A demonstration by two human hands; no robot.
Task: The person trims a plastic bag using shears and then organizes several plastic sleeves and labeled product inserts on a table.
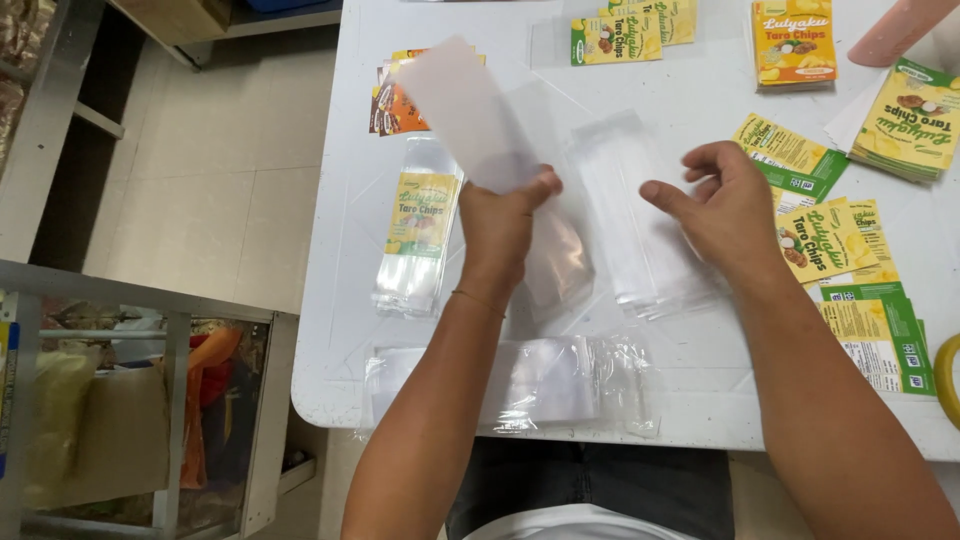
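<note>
While the left hand (498, 222) pinches a seemingly clear bag (470, 115), the right hand (725, 205) hovers.

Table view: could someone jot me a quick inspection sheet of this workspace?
Surface: white table.
Job's things: clear bag with a white sheet in it; stack of clear bags.
Clutter: yellow-green printed cards, filled bag, packet of bags.
Fingers: left hand pinches the clear bag; right hand open, empty.
Cables: nothing seen.
Surroundings: tiled floor, metal shelf.
</note>
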